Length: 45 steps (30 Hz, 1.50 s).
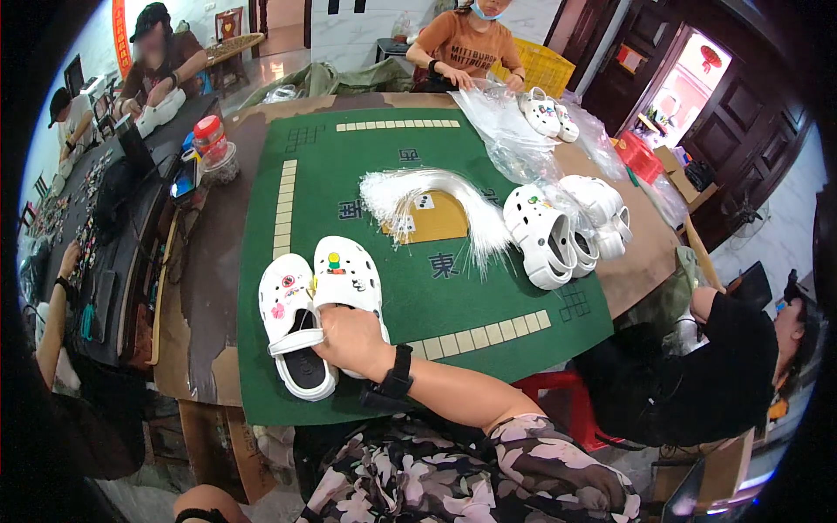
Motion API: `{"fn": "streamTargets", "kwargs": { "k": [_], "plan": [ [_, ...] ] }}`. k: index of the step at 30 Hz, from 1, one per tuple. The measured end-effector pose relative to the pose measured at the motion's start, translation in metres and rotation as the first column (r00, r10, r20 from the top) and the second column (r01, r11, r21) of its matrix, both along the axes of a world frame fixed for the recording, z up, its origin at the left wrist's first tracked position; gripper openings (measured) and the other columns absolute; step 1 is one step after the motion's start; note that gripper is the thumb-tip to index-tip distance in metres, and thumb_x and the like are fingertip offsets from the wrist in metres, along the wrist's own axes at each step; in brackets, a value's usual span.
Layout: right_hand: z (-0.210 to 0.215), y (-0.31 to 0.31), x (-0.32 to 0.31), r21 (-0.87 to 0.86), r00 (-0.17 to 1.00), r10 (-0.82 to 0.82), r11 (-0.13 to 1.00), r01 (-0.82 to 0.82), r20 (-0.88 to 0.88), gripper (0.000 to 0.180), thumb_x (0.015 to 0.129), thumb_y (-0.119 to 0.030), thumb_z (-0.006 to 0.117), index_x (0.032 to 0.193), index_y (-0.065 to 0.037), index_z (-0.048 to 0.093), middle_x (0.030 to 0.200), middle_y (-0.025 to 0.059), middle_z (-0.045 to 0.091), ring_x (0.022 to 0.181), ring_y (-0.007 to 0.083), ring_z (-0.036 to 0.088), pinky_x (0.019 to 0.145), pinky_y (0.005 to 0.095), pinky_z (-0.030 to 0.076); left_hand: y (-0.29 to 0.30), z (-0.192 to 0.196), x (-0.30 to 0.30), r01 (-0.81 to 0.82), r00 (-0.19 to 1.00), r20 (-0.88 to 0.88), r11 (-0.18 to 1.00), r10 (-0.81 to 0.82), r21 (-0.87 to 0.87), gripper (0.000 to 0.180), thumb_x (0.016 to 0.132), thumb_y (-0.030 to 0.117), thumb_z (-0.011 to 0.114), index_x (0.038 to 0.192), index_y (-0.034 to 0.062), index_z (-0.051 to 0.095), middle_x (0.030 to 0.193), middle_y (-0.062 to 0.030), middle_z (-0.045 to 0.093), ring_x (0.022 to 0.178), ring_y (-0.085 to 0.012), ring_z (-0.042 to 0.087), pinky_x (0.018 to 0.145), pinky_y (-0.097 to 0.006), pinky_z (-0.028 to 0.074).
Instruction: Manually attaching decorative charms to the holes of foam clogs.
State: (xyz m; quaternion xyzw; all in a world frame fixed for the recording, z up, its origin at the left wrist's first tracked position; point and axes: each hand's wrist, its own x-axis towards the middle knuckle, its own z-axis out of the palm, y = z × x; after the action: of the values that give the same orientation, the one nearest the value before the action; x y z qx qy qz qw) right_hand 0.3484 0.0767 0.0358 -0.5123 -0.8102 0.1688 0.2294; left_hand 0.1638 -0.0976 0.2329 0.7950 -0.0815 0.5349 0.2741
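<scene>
A pair of white clogs (349,276) with small colourful charms stands at the near left of a green printed mat (305,209). My right hand (353,338), with a black band on its wrist, is closed on the pair where the two clogs meet, by a heel strap. Its fingertips are hidden. At the lower left edge only a piece of my left arm shows, with a dark band; the hand is out of sight. Beyond the clogs lies a curved bundle of clear plastic strands (440,187). More white clogs (534,228) rest at the mat's right edge.
Across the table, a person's hands (462,78) handle clear plastic bags (506,126) beside another pair of white clogs (545,115). A red-lidded jar (212,139) stands at the left. People work at a dark side table (113,200); someone in black sits at the right.
</scene>
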Motion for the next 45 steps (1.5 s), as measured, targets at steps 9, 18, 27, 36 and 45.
{"fn": "streamTargets", "kwargs": {
  "k": [9, 18, 27, 36, 45],
  "plan": [
    [-0.004, 0.006, 0.007, 0.054, 0.998, -0.029, 0.998, 0.032, -0.054, 0.028, 0.078, -0.024, 0.065, 0.089, 0.001, 0.063, 0.076, 0.0199, 0.067, 0.070, 0.0356, 0.067, 0.063, 0.0447, 0.053, 0.043, -0.022, -0.009, -0.155, 0.890, -0.444, 0.984, 0.099, -0.091, 0.008, 0.089, 0.002, 0.057, 0.081, 0.0034, 0.060, 0.078, -0.0119, 0.068, 0.055, -0.0185, 0.056, 0.052, -0.031, 0.045],
    [0.090, 0.035, 0.145, 0.311, 0.953, -0.237, 0.906, 0.286, -0.188, 0.030, 0.079, -0.038, 0.070, 0.085, -0.009, 0.072, 0.074, 0.0180, 0.066, 0.071, 0.0378, 0.065, 0.065, 0.0437, 0.053, 0.054, -0.069, -0.027, -0.680, 0.642, -0.526, 0.731, 0.558, -0.054, 0.005, 0.085, -0.008, 0.062, 0.081, -0.0042, 0.061, 0.082, -0.0152, 0.070, 0.060, -0.0212, 0.060, 0.059, -0.030, 0.052],
    [0.201, 0.144, 0.351, 0.429, 0.645, -0.664, 0.744, 0.513, 0.380, 0.036, 0.076, -0.033, 0.063, 0.091, -0.001, 0.069, 0.091, 0.0240, 0.068, 0.086, 0.0380, 0.067, 0.078, 0.0467, 0.053, 0.047, -0.089, -0.041, -0.845, 0.475, -0.666, 0.510, 0.575, -0.162, 0.010, 0.086, -0.006, 0.062, 0.093, -0.0031, 0.069, 0.081, -0.0115, 0.070, 0.067, -0.0164, 0.064, 0.060, -0.027, 0.051],
    [0.079, 0.198, 0.436, 0.143, 0.472, -0.738, 0.598, 0.789, 0.482, 0.059, 0.074, -0.047, 0.058, 0.106, 0.000, 0.070, 0.116, 0.0232, 0.064, 0.113, 0.0354, 0.059, 0.099, 0.0420, 0.044, 0.027, -0.127, -0.058, -0.914, 0.373, -0.760, 0.073, 0.532, -0.398, 0.011, 0.085, 0.006, 0.065, 0.087, -0.0031, 0.070, 0.075, -0.0134, 0.070, 0.066, -0.0187, 0.068, 0.056, -0.028, 0.052],
    [0.082, 0.172, 0.449, 0.250, 0.843, -0.462, 0.881, 0.401, 0.277, 0.038, 0.087, -0.029, 0.060, 0.115, -0.003, 0.060, 0.112, 0.0192, 0.063, 0.106, 0.0344, 0.059, 0.093, 0.0419, 0.045, 0.041, -0.151, -0.071, -0.864, 0.500, -0.760, 0.175, 0.415, -0.472, 0.015, 0.093, 0.007, 0.055, 0.098, 0.0004, 0.067, 0.088, -0.0084, 0.072, 0.074, -0.0147, 0.069, 0.069, -0.027, 0.054]
  ]
}}
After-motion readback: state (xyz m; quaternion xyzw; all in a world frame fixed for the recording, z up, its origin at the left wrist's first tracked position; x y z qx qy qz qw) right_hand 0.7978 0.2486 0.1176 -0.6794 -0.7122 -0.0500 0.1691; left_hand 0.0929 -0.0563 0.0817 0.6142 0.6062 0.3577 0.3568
